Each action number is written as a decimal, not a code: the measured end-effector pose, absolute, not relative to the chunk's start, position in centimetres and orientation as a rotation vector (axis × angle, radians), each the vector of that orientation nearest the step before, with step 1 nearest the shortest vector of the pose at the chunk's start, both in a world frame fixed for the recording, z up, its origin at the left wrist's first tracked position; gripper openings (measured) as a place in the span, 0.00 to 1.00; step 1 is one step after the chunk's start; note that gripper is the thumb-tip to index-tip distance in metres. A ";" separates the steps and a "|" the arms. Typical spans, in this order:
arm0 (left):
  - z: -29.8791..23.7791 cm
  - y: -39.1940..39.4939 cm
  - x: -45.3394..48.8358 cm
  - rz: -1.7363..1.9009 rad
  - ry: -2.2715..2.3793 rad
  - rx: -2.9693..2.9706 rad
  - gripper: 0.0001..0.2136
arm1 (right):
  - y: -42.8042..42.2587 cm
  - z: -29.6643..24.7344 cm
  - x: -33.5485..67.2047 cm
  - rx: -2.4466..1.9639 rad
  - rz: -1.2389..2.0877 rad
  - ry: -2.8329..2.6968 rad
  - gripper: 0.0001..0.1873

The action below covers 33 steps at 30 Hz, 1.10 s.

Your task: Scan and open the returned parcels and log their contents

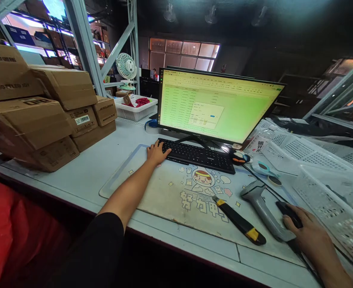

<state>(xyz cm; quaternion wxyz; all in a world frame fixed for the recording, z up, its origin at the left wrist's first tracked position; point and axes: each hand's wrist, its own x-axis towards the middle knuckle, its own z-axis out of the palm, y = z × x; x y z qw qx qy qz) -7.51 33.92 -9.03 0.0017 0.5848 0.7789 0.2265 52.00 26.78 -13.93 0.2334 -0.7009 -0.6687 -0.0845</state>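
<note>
Fingers of the person's left hand (156, 154), spread apart, rest on the left end of a black keyboard (198, 154); those of the right hand (312, 230) are wrapped round a black mouse (288, 213). Beside the mouse, I see a grey scanner (263, 210), then a black-and-yellow knife (239, 221), both on a cartoon-printed mat (164, 200). Behind the keyboard stands a lit monitor (176, 100). Cardboard boxes (29, 124) are stacked at the desk's (95, 168) left.

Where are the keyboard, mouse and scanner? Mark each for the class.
Keyboard (199, 155), head view: middle of its keys.
Mouse (288, 211), head view: its black top.
Scanner (264, 209), head view: its grey handle.
</note>
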 end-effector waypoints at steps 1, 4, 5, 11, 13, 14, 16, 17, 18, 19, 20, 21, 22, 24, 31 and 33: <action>-9.0 33.9 -7.5 0.708 2.440 1.834 0.34 | 26.8 -13.9 52.0 -1.930 -0.185 -1.823 0.40; -8.9 33.8 -7.5 0.709 2.438 1.830 0.34 | 26.8 -13.6 51.9 -1.908 -0.112 -1.802 0.38; -8.9 33.8 -7.5 0.711 2.438 1.829 0.34 | 26.9 -13.5 51.8 -1.891 -0.103 -1.805 0.38; -8.7 33.7 -7.4 0.708 2.433 1.819 0.34 | 26.8 -13.3 51.6 -1.924 -0.078 -1.775 0.39; -8.6 33.7 -7.3 0.708 2.434 1.822 0.34 | 26.7 -13.4 51.7 -1.939 -0.081 -1.779 0.39; -8.6 33.6 -7.3 0.709 2.437 1.825 0.33 | 26.8 -13.5 51.8 -1.937 -0.083 -1.783 0.39; -8.6 33.6 -7.3 0.710 2.443 1.828 0.33 | 26.8 -13.7 52.1 -1.920 -0.086 -1.786 0.38; -8.6 33.7 -7.3 0.710 2.442 1.829 0.33 | 26.9 -13.8 52.2 -1.907 -0.086 -1.786 0.38; -8.7 33.7 -7.3 0.709 2.440 1.829 0.33 | 27.0 -13.9 52.3 -1.897 -0.089 -1.779 0.38; -8.7 33.7 -7.3 0.708 2.439 1.827 0.34 | 27.0 -14.0 52.5 -1.891 -0.092 -1.772 0.37; -8.7 33.8 -7.3 0.704 2.438 1.826 0.34 | 27.1 -14.1 52.6 -1.887 -0.094 -1.765 0.37; -8.8 33.9 -7.4 0.701 2.439 1.825 0.34 | 27.1 -14.2 52.6 -1.888 -0.096 -1.757 0.37; -8.8 33.9 -7.4 0.698 2.440 1.825 0.34 | 27.2 -14.3 52.7 -1.893 -0.097 -1.751 0.37; -8.8 33.9 -7.4 0.694 2.444 1.825 0.34 | 27.2 -14.3 52.8 -1.895 -0.093 -1.754 0.38; -8.8 33.9 -7.4 0.684 2.436 1.839 0.35 | 27.2 -13.8 52.5 -1.964 -0.074 -1.764 0.42; -8.9 33.9 -7.4 0.689 2.439 1.843 0.35 | 27.1 -13.8 52.4 -1.948 -0.109 -1.785 0.42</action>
